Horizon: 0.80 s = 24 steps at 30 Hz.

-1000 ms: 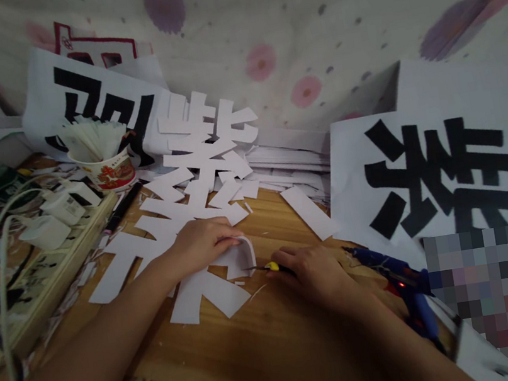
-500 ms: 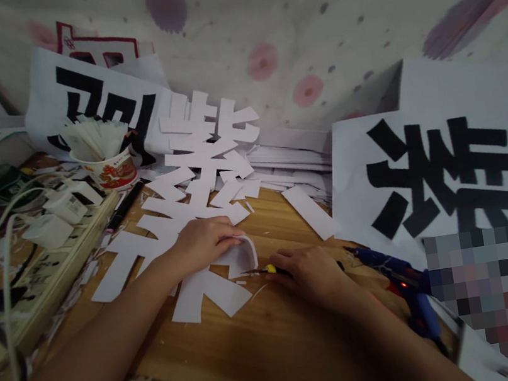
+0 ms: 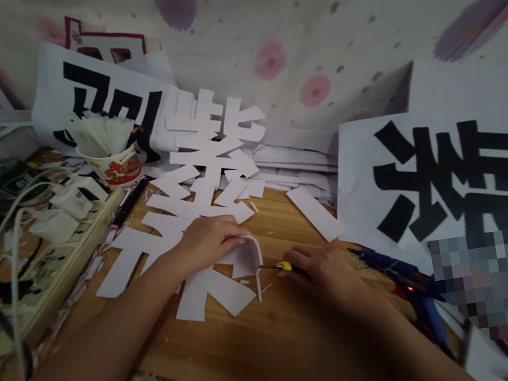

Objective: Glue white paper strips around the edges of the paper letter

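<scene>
A large white cut-out character (image 3: 175, 218) lies on the wooden table, its far part leaning up at the back. My left hand (image 3: 214, 241) rests on its near part, thumb and fingers pinching the top of a curved white strip (image 3: 257, 250) that stands along its edge. In my right hand (image 3: 320, 269) is a craft knife (image 3: 286, 266) with a yellow collar. Its thin blade points left and meets the strip's right edge near the foot. A narrow white sliver (image 3: 259, 288) sticks down below the blade.
On the right lie a blue glue gun (image 3: 412, 288) with a red light and a printed sheet (image 3: 356, 143). A paper tub (image 3: 117, 166) of glue sticks, a power strip (image 3: 64, 263) with chargers and a black marker (image 3: 129, 203) are at left. Paper scraps surround them.
The knife blade has moved from under the strip's foot to its right edge. A narrow sliver now hangs below the strip. My left hand keeps its grip; the whole view has shifted slightly.
</scene>
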Available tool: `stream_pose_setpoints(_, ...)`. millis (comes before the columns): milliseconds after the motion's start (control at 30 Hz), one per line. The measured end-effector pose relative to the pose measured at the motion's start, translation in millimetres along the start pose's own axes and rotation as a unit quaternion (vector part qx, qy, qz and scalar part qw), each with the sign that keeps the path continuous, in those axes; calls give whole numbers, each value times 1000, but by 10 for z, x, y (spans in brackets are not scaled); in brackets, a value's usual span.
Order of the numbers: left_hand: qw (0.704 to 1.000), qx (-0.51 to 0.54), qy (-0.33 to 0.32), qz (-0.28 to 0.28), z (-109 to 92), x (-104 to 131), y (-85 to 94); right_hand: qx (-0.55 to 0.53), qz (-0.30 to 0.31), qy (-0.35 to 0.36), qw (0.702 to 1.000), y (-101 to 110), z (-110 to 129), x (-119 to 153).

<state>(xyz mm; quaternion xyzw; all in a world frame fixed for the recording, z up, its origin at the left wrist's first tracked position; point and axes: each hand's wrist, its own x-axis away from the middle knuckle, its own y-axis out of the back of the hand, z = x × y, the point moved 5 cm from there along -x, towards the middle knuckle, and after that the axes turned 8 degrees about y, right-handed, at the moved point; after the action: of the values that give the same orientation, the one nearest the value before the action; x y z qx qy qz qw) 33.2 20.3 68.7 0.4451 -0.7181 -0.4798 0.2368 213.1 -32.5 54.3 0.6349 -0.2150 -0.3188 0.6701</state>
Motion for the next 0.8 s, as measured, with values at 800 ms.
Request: stream_pose_setpoints(800,999,0,-6,36,11,9,29,28,-6,-5,1000,-33,44,34)
